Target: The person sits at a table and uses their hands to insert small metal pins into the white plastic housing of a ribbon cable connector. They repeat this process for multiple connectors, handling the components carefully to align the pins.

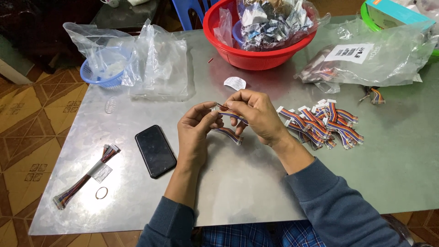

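Both hands meet over the middle of a grey metal table (238,183). My left hand (194,132) and my right hand (256,114) pinch a short multicoloured ribbon cable (228,123) with white connectors, folded into a loop between them. A pile of several similar folded cables (322,123) lies just right of my right hand. A long straight cable bundle (84,176) with a paper tag lies at the front left, a rubber band (101,193) beside it.
A black phone (155,151) lies face up left of my hands. A red basket (256,32) of plastic wrappers stands at the back. Clear plastic bags (160,64), a small blue basket (103,73) and a labelled bag of cables (366,59) flank it.
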